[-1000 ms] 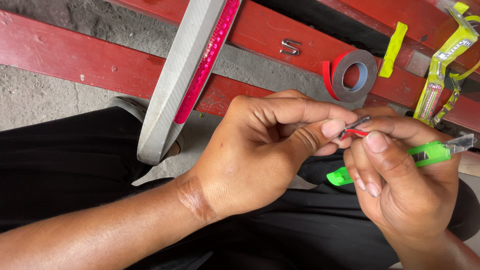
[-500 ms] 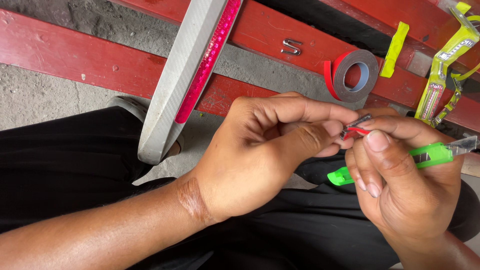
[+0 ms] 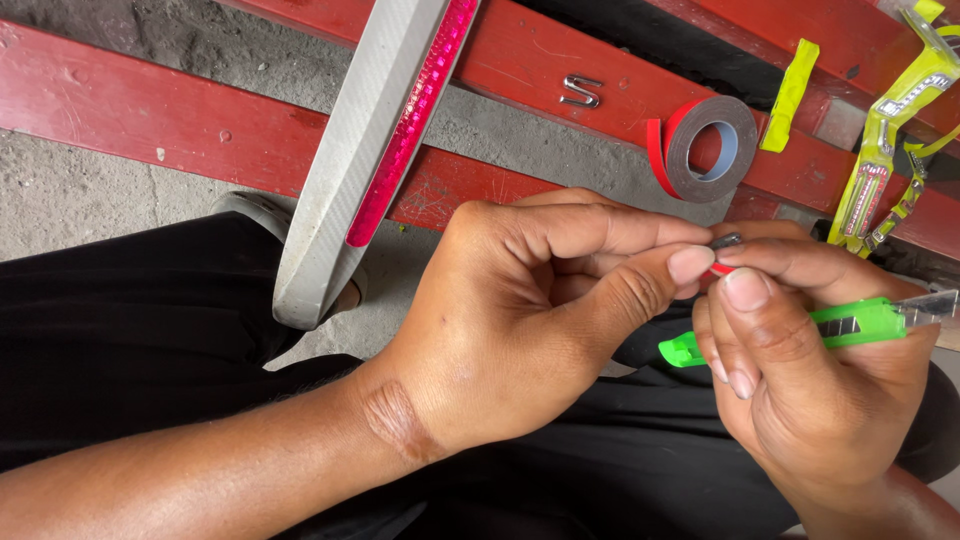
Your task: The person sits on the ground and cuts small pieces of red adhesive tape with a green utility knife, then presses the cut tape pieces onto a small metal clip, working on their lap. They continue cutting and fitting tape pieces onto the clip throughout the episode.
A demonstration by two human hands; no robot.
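My left hand (image 3: 540, 320) and my right hand (image 3: 810, 370) meet over my lap. Between their thumbs and forefingers they pinch a small grey metal piece with red backing (image 3: 722, 254), mostly hidden by the fingertips. My right hand also grips a green utility knife (image 3: 850, 325), its blade pointing right. A roll of red-backed tape (image 3: 710, 148) lies on the red plank just beyond the hands. A small chrome letter-shaped piece (image 3: 582, 91) rests further back on the plank.
A long grey trim strip with a red reflector (image 3: 385, 130) leans across the red planks (image 3: 180, 125). Yellow tape scrap (image 3: 790, 80) and a yellow-green part (image 3: 885, 150) lie at the right. Concrete floor (image 3: 70, 190) shows at left. My black trousers (image 3: 130, 340) fill the foreground.
The fingertips have closed tighter over the small piece, hiding more of it. Both hands stay in nearly the same place.
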